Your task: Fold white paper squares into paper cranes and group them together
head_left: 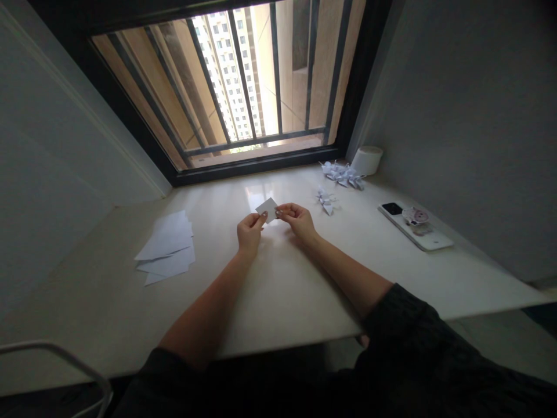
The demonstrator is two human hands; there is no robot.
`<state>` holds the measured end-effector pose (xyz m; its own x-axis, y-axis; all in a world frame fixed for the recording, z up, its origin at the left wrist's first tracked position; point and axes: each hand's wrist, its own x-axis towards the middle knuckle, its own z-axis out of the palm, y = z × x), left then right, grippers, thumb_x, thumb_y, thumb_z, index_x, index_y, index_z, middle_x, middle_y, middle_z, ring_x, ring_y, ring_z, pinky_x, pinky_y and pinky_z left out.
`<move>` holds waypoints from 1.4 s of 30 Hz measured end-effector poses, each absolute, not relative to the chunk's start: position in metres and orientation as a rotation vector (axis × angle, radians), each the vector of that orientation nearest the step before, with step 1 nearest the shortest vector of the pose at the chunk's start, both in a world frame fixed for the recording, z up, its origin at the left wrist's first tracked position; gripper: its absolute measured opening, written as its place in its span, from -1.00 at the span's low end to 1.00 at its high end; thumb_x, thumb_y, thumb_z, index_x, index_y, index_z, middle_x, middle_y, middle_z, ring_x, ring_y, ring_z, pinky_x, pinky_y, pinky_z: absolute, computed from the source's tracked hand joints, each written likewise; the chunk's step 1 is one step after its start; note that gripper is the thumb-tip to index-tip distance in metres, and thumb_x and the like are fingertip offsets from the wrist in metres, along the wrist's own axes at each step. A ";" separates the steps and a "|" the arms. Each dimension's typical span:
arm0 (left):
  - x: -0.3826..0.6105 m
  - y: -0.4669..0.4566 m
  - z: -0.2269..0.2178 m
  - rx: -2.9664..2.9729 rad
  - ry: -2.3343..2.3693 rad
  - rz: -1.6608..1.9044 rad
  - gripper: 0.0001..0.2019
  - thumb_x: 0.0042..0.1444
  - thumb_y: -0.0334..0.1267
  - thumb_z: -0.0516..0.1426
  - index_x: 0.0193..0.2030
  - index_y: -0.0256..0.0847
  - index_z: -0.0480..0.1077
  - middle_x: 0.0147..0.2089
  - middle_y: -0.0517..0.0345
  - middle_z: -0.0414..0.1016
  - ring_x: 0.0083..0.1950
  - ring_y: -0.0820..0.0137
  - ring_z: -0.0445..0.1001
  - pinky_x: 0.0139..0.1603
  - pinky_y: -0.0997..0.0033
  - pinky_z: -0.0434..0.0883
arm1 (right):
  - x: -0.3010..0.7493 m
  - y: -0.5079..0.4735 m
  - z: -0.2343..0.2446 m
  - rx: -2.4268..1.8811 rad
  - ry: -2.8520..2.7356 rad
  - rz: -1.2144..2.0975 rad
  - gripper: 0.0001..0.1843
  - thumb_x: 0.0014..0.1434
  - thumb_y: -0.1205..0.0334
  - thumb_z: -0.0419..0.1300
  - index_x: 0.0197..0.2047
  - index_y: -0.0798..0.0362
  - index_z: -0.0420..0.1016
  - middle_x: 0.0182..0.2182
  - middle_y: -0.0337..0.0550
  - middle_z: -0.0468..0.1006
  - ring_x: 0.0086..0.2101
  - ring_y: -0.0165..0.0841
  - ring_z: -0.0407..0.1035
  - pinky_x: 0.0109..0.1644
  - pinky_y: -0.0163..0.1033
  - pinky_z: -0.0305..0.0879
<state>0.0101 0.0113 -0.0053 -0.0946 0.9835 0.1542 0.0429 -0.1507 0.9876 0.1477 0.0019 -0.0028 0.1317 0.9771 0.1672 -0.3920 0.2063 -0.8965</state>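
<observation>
Between my two hands is a small folded piece of white paper (pixel 267 206), raised a little above the pale sill. My left hand (pixel 249 231) pinches its lower left side between thumb and fingers. On the opposite edge, my right hand (pixel 298 219) grips it with thumb and fingertips. The paper looks like a flat diamond with one corner pointing away from me; its underside is hidden. Folded paper cranes (pixel 342 174) lie in a cluster beyond my right hand, and a few more cranes (pixel 325 202) sit closer to it.
Loose white paper sheets (pixel 167 238) are stacked unevenly at left. A phone with a round grip (pixel 429 237) lies at right. A white cup-like container (pixel 368 160) stands in the far right corner. The barred window (pixel 261 151) rises behind the sill (pixel 278 302). A pale curved tube (pixel 47 345) is at lower left.
</observation>
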 end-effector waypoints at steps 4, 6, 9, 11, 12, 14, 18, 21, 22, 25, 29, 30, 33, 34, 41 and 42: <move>0.008 0.012 -0.006 1.269 1.223 1.392 -0.62 -0.10 0.08 0.21 -0.41 -0.26 0.46 -0.41 0.13 0.47 -0.35 0.44 0.40 -0.39 0.51 0.32 | 0.148 0.003 -0.003 -0.800 -0.952 1.194 -0.67 -0.28 0.10 0.40 -0.40 0.04 0.51 -0.49 -0.24 0.59 -0.39 -0.34 0.49 -0.15 -0.17 0.37; 0.007 0.013 -0.006 1.268 1.215 1.390 -0.62 -0.08 0.09 0.19 -0.42 -0.26 0.46 -0.41 0.13 0.47 -0.35 0.44 0.39 -0.37 0.51 0.33 | 0.148 0.003 -0.004 -0.814 -1.006 1.154 -0.69 -0.23 0.09 0.38 -0.40 0.04 0.50 -0.53 -0.26 0.57 -0.41 -0.34 0.49 -0.16 -0.17 0.38; 0.005 0.015 -0.005 1.298 1.215 1.392 -0.62 -0.03 0.09 0.15 -0.38 -0.24 0.45 -0.38 0.13 0.48 -0.32 0.44 0.40 -0.36 0.51 0.33 | 0.148 0.002 -0.008 -0.855 -1.145 1.079 -0.74 -0.13 0.08 0.33 -0.39 0.05 0.46 -0.56 -0.27 0.52 -0.42 -0.36 0.48 -0.20 -0.20 0.38; 0.003 0.017 -0.006 1.310 1.228 1.413 -0.63 0.00 0.09 0.13 -0.36 -0.23 0.44 -0.35 0.12 0.48 -0.30 0.43 0.41 -0.37 0.52 0.34 | 0.149 0.002 -0.011 -0.884 -1.274 1.067 -0.76 -0.09 0.08 0.30 -0.40 0.06 0.44 -0.50 -0.23 0.54 -0.39 -0.36 0.47 -0.20 -0.21 0.37; 0.002 0.018 -0.006 1.310 1.239 1.428 -0.63 0.00 0.09 0.12 -0.35 -0.23 0.44 -0.34 0.12 0.48 -0.30 0.43 0.42 -0.37 0.51 0.34 | 0.149 0.002 -0.012 -0.902 -1.342 1.066 -0.76 -0.08 0.08 0.29 -0.40 0.06 0.44 -0.46 -0.19 0.55 -0.38 -0.36 0.47 -0.20 -0.21 0.37; 0.001 0.021 -0.008 1.315 1.258 1.446 -0.64 0.01 0.07 0.12 -0.34 -0.23 0.43 -0.34 0.13 0.48 -0.31 0.43 0.42 -0.36 0.51 0.35 | 0.150 0.001 -0.013 -0.944 -1.442 1.039 -0.74 -0.09 0.07 0.30 -0.39 0.06 0.44 -0.39 -0.16 0.56 -0.35 -0.36 0.46 -0.22 -0.22 0.37; 0.002 0.022 -0.010 1.419 1.271 1.432 -0.70 0.01 0.00 0.16 -0.32 -0.21 0.44 -0.32 0.12 0.50 -0.32 0.41 0.44 -0.33 0.48 0.36 | 0.155 0.000 -0.007 -0.963 -1.386 0.879 -0.67 -0.05 0.05 0.29 -0.23 0.00 0.38 -0.22 -0.16 0.53 -0.27 -0.36 0.44 -0.22 -0.25 0.37; 0.004 0.019 -0.010 1.479 1.293 1.400 -0.74 -0.01 -0.05 0.19 -0.27 -0.18 0.45 -0.33 0.12 0.51 -0.34 0.40 0.46 -0.34 0.46 0.34 | 0.159 0.000 -0.004 -0.932 -1.418 0.819 -0.72 0.03 0.09 0.23 -0.18 -0.03 0.40 -0.19 -0.16 0.53 -0.28 -0.38 0.44 -0.17 -0.23 0.37; 0.004 0.017 -0.009 1.478 1.297 1.392 -0.73 -0.02 -0.06 0.20 -0.23 -0.17 0.45 -0.34 0.13 0.51 -0.35 0.41 0.46 -0.34 0.47 0.34 | 0.160 0.001 -0.004 -0.929 -1.444 0.816 -0.74 0.03 0.11 0.22 -0.18 -0.02 0.42 -0.22 -0.17 0.54 -0.30 -0.39 0.44 -0.17 -0.23 0.37; 0.006 0.014 -0.007 1.459 1.276 1.400 -0.60 -0.04 -0.07 0.23 -0.06 -0.15 0.39 -0.35 0.15 0.51 -0.39 0.43 0.45 -0.38 0.49 0.32 | 0.160 0.001 -0.008 -0.957 -1.504 0.854 -0.73 0.00 0.14 0.24 -0.19 0.02 0.50 -0.35 -0.18 0.57 -0.39 -0.40 0.43 -0.21 -0.25 0.37; 0.007 0.015 -0.005 1.393 1.166 1.403 -0.51 -0.01 -0.06 0.20 0.05 -0.20 0.29 -0.36 0.13 0.50 -0.37 0.43 0.46 -0.39 0.50 0.35 | 0.157 0.000 -0.011 -0.980 -1.437 0.976 -0.56 -0.08 0.11 0.31 -0.10 0.06 0.53 -0.46 -0.17 0.59 -0.46 -0.37 0.44 -0.29 -0.24 0.37; 0.007 0.015 -0.005 1.371 1.142 1.391 -0.49 -0.01 -0.05 0.20 0.06 -0.21 0.28 -0.34 0.10 0.51 -0.34 0.41 0.48 -0.37 0.49 0.36 | 0.156 0.000 -0.011 -0.968 -1.398 0.994 -0.52 -0.11 0.09 0.33 -0.09 0.06 0.53 -0.44 -0.15 0.61 -0.45 -0.35 0.46 -0.28 -0.22 0.38; 0.007 0.017 -0.005 1.336 1.106 1.355 -0.46 -0.03 -0.05 0.21 0.08 -0.24 0.28 -0.29 0.05 0.52 -0.26 0.36 0.50 -0.32 0.46 0.41 | 0.157 -0.002 -0.010 -0.947 -1.347 0.992 -0.46 -0.17 0.06 0.38 -0.07 0.04 0.53 -0.37 -0.10 0.63 -0.38 -0.28 0.50 -0.22 -0.17 0.39; 0.007 0.017 -0.005 1.329 1.106 1.353 -0.45 -0.04 -0.05 0.22 0.08 -0.23 0.28 -0.28 0.04 0.53 -0.26 0.36 0.51 -0.32 0.45 0.42 | 0.158 -0.002 -0.010 -0.954 -1.365 0.973 -0.46 -0.17 0.05 0.38 -0.07 0.03 0.53 -0.37 -0.11 0.63 -0.38 -0.27 0.51 -0.22 -0.16 0.39; 0.005 0.016 -0.005 1.334 1.132 1.368 -0.45 -0.07 -0.05 0.23 0.07 -0.20 0.32 -0.36 0.11 0.53 -0.31 0.37 0.50 -0.34 0.45 0.42 | 0.161 -0.005 -0.008 -0.986 -1.570 0.734 -0.55 -0.08 0.11 0.33 -0.06 -0.07 0.51 -0.19 -0.13 0.57 -0.36 -0.35 0.47 -0.21 -0.18 0.41; 0.005 0.016 -0.005 1.357 1.125 1.366 -0.47 -0.06 -0.06 0.22 0.06 -0.20 0.32 -0.38 0.12 0.52 -0.33 0.38 0.50 -0.35 0.45 0.42 | 0.161 -0.005 -0.007 -0.982 -1.581 0.732 -0.55 -0.07 0.12 0.32 -0.05 -0.07 0.50 -0.18 -0.14 0.56 -0.36 -0.36 0.46 -0.21 -0.19 0.41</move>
